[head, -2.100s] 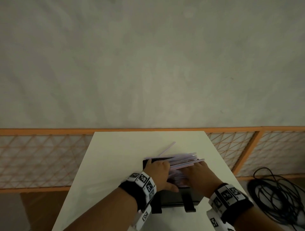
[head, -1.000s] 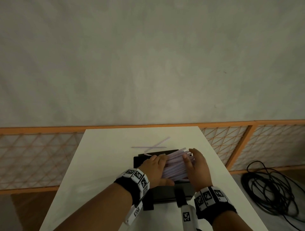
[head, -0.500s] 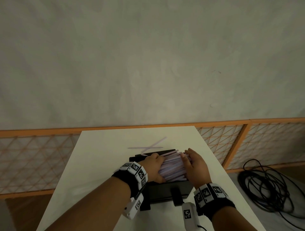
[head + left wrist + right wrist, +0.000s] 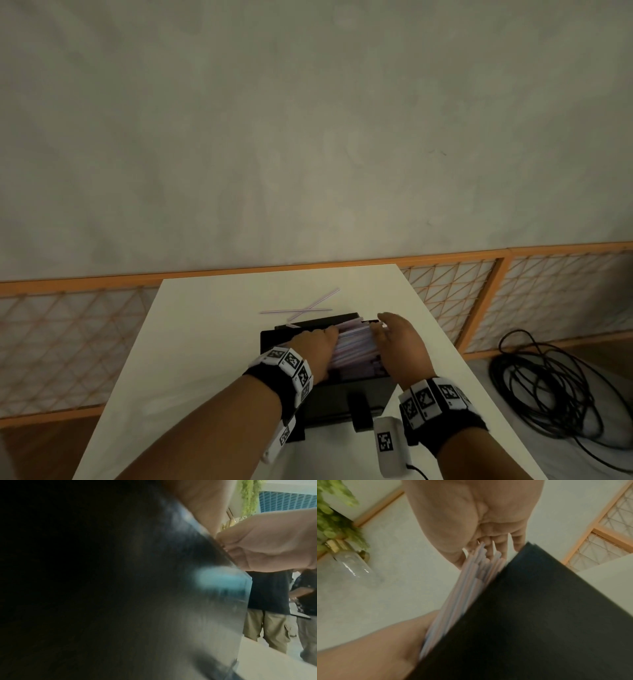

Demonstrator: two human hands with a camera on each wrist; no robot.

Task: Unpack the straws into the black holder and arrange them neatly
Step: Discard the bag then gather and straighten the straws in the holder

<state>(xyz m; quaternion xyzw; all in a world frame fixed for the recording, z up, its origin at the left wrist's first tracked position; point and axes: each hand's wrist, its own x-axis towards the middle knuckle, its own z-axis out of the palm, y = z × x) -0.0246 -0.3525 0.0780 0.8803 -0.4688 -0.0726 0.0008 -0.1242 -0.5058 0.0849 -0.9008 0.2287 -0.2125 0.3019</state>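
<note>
A black holder (image 4: 335, 401) stands on the white table (image 4: 205, 342) near its front. A bundle of pale pink and blue straws (image 4: 352, 349) lies across its open top. My left hand (image 4: 329, 337) presses with bent fingers against the bundle's left ends. My right hand (image 4: 380, 329) presses flat against the right ends with straight fingers. The right wrist view shows my right hand (image 4: 489, 545) touching the tips of the straws (image 4: 462, 595) above the holder's dark wall (image 4: 539, 615). Two loose straws (image 4: 301, 310) lie crossed on the table just behind the holder.
An orange-framed mesh fence (image 4: 496, 294) runs behind and beside the table, below a plain wall. Black cable (image 4: 548, 387) lies coiled on the floor to the right. A glass vase with greenery (image 4: 354, 566) shows in the right wrist view. People stand in the left wrist view's background (image 4: 267, 601).
Both hands have closed in on the bundle's ends, and the splayed straws have drawn into a tighter bundle inside the holder. A second loose straw now lies behind the holder.
</note>
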